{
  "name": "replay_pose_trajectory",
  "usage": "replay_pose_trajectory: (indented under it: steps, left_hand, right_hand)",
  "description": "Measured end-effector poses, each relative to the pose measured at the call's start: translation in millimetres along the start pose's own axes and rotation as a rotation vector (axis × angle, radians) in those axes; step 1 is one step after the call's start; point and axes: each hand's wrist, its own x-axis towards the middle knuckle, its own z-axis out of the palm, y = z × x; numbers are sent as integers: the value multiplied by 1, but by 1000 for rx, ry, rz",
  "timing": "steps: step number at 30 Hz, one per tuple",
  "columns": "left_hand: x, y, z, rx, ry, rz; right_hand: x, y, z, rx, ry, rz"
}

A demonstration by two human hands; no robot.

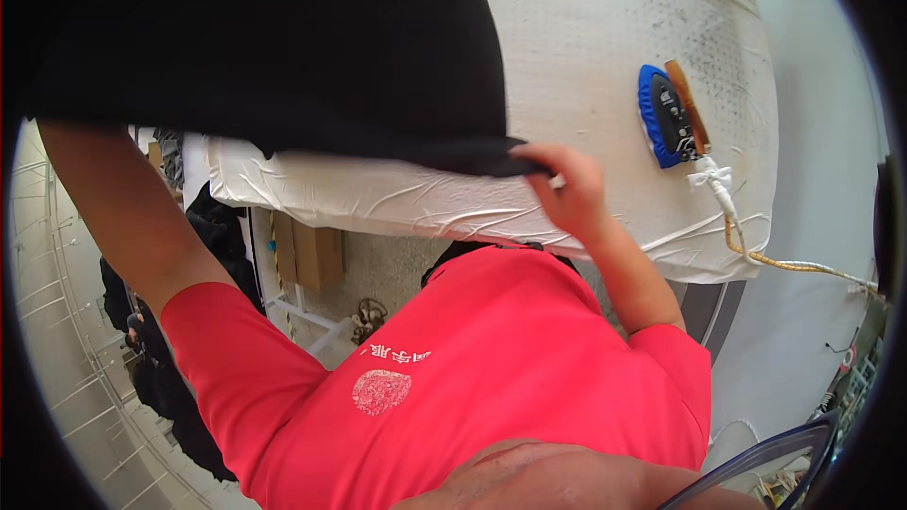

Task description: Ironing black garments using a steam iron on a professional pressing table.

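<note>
A large piece of black cloth is spread across the upper left of the head view, over the white-covered ironing table. My right hand is closed on its near right corner, thumb and fingers pinching the bunched edge. Reaching up on the far left, my left forearm passes behind the cloth, which hides that hand and its fingers. To the right of the cloth, an iron with a blue soleplate cover and a brown handle rests on the table, apart from both hands.
From the iron, a wrapped cord runs off to the right. Below the table's near edge stands a cardboard box. Dark garments hang beside a white wire rack at left. The wall rises along the table's right side.
</note>
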Motion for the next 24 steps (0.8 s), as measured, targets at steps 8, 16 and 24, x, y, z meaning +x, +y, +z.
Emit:
replay_pose_trajectory:
  steps: [8, 16, 24]
  left_hand:
    - [-30, 351, -325, 1110, 157, 957]
    - [-39, 482, -599, 1615, 503, 1886]
    - [-37, 343, -526, 1880, 218, 2295]
  right_hand:
    - [8, -18, -41, 126, -105, 291]
    - [-40, 115, 23, -566, -325, 119]
    - [52, 132, -26, -202, -275, 356]
